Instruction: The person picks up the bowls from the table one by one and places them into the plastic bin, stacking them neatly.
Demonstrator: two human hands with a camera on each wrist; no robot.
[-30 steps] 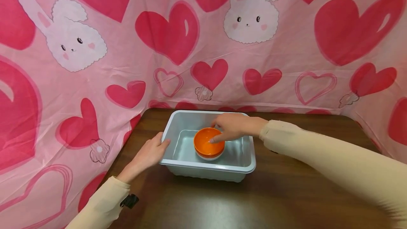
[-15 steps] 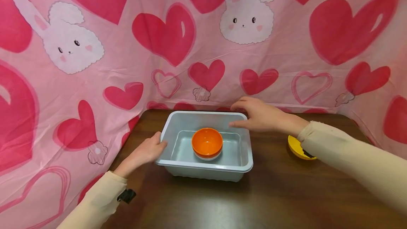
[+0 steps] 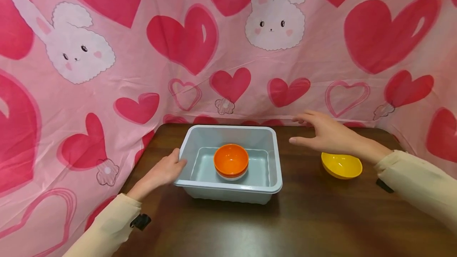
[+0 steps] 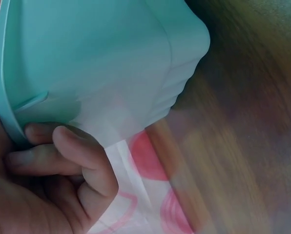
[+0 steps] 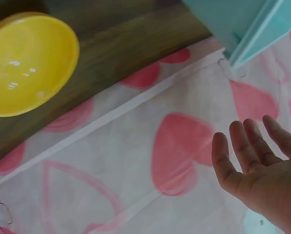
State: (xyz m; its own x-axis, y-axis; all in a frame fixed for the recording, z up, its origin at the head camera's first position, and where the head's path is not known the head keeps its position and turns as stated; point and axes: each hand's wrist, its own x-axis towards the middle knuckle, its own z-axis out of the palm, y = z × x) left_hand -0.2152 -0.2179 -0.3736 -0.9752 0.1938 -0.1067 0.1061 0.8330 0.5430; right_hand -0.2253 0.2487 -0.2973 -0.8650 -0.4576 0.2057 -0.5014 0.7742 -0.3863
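Note:
My left hand [image 3: 165, 171] grips the left rim of a light grey-blue plastic tub [image 3: 228, 187]; in the left wrist view its fingers [image 4: 82, 151] curl under that rim. Inside the tub, near its middle, stands an orange bowl [image 3: 231, 161] stacked on a white one [image 3: 232, 177] that shows only at the bottom. To the right of the tub my right hand [image 3: 326, 132] hovers above the table, fingers spread and holding nothing. Just below it in the head view lies a yellow bowl [image 3: 341, 166], seen whole-faced in the right wrist view too.
The dark wooden table [image 3: 303, 217] carries the tub and the yellow bowl. A pink cloth [image 3: 200, 98] with hearts and rabbits hangs along the back and sides, close behind the tub.
My right hand has let go of the orange bowl, left the tub and moved right, bringing the yellow bowl into view. The left hand keeps its grip on the rim.

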